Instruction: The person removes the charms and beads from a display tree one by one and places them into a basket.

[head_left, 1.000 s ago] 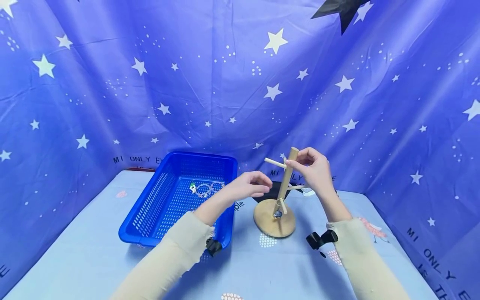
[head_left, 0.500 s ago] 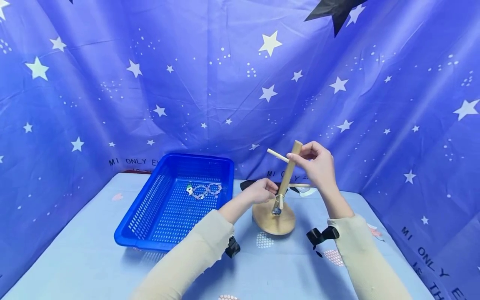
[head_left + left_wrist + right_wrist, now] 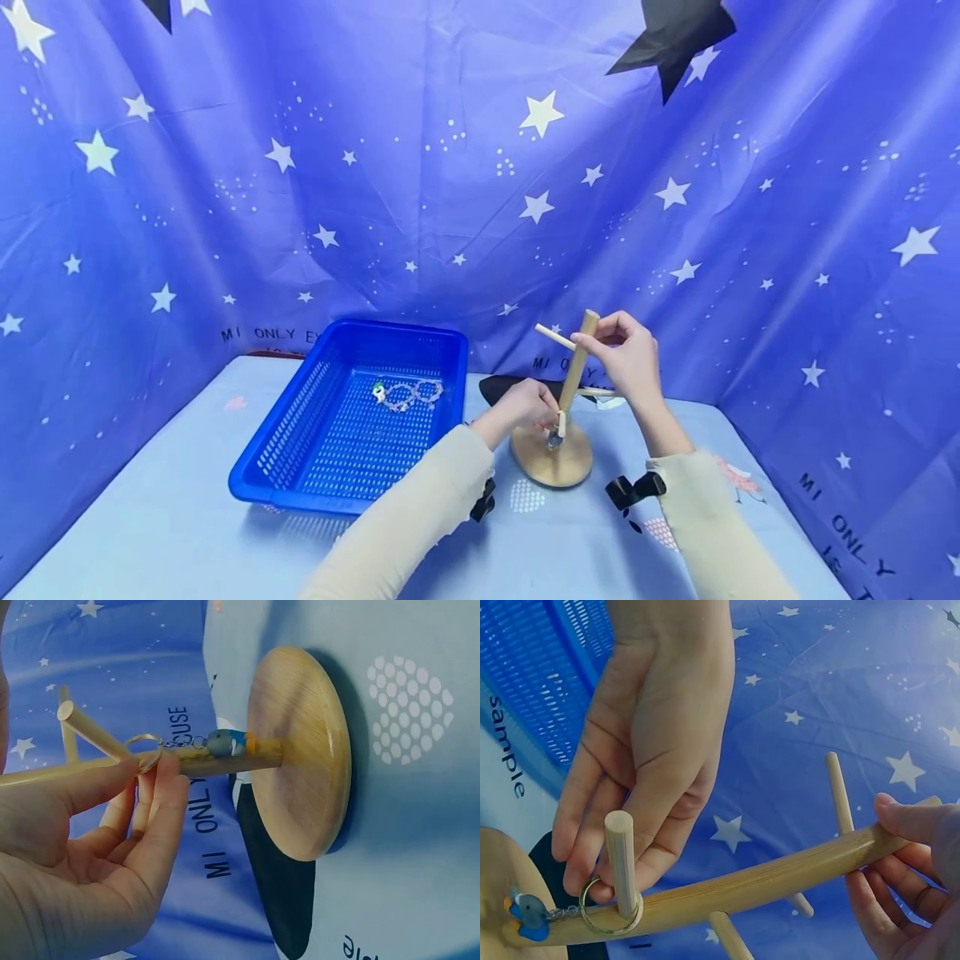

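A wooden peg stand point(image 3: 551, 471) with a round base and several short pegs stands tilted slightly on the table. Round its lowest peg point(image 3: 620, 855) hangs the metal ring point(image 3: 592, 924) of a keychain, whose small grey and blue figure point(image 3: 226, 742) dangles by a chain near the base. My left hand point(image 3: 528, 404) pinches this ring between thumb and fingers, close against the post. Near the top of the post, my right hand point(image 3: 628, 354) grips the wood between thumb and fingers.
Left of the stand sits a blue perforated basket point(image 3: 247, 490). Inside it lie beaded loops point(image 3: 408, 396) with a green and white charm. Light blue cloth covers the table point(image 3: 150, 500), and a starry blue curtain point(image 3: 420, 208) rises behind.
My left hand has moved right and down from beside the stand to the keychain ring at the lowest peg and taken hold of it. The right hand stays on the post.
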`<state>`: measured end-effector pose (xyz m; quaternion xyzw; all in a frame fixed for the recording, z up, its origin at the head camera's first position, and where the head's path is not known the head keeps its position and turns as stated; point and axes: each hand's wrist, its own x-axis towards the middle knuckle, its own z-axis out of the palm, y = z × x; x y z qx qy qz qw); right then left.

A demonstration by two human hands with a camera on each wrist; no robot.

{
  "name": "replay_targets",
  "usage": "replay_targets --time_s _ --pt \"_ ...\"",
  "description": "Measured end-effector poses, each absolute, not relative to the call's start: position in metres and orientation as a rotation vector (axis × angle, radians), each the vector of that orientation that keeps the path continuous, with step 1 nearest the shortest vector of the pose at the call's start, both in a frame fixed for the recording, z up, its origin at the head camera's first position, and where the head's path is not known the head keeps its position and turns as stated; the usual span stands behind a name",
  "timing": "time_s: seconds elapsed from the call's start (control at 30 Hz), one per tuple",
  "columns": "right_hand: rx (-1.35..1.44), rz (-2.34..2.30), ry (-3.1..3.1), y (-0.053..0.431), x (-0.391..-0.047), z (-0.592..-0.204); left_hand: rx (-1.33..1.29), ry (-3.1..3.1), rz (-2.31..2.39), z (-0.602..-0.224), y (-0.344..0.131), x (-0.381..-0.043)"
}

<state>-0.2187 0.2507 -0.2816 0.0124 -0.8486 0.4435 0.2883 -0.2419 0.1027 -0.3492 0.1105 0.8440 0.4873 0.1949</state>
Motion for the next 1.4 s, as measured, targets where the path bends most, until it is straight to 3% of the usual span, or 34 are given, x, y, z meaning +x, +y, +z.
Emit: replay_targets --time_s 0.3,1.03,1.4 --pt "0.001 1.153 -2.294 0.253 -0.214 -0.292 0.369 2.244 1.422 -0.356 0.096 -0.238" --pt "0.000 1.133 -2.321 0.249 -0.212 -0.293 0.660 2.179 1.317 -0.327 0.059 -0.224" --pt "0.060 1.154 -2.324 0.280 -0.194 -0.292 0.702 2.212 1.429 -0.297 -0.023 -0.239"
